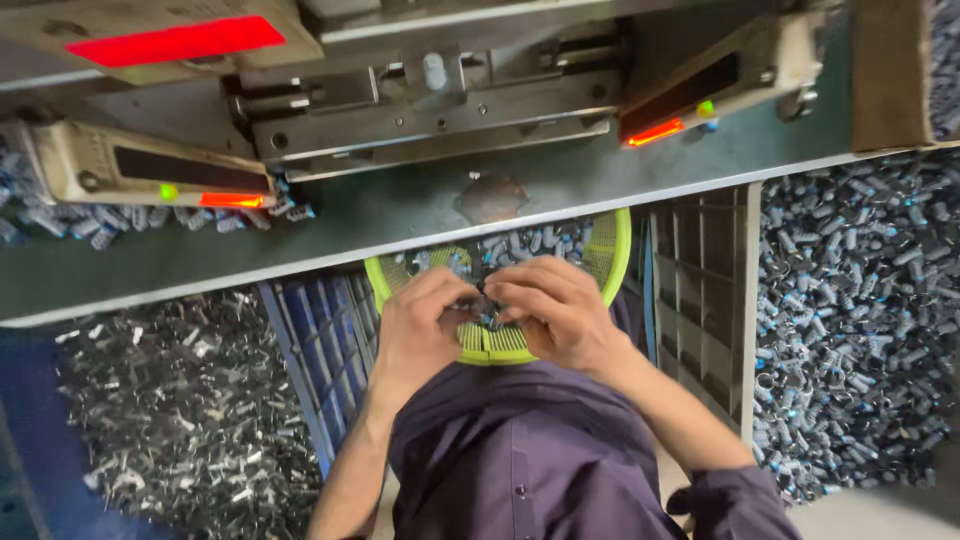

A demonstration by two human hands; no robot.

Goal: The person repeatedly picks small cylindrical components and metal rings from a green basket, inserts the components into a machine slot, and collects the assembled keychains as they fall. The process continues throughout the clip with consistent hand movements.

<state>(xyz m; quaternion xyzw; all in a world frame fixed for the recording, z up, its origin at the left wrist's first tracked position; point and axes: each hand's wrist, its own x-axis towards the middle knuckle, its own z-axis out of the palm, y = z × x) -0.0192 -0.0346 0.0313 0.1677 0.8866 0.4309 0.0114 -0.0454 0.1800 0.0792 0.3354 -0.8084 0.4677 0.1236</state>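
A small dark part (483, 303) sits just below the centre of the frame, pinched between the fingertips of both hands, over a yellow-green basket (612, 262) resting in the person's lap. The part is too small and too covered to tell which way it points or how its long axis lies. The left hand (422, 325) and right hand (555, 310) meet on it, fingers pressed together, so this looks like a fitting or joining step; the next move probably calls for fine fingertip alignment rather than force. Grey-blue pieces (860, 300) fill the right side, shiny metal bits (170, 400) the lower left, and a machine (430, 110) spans the top.
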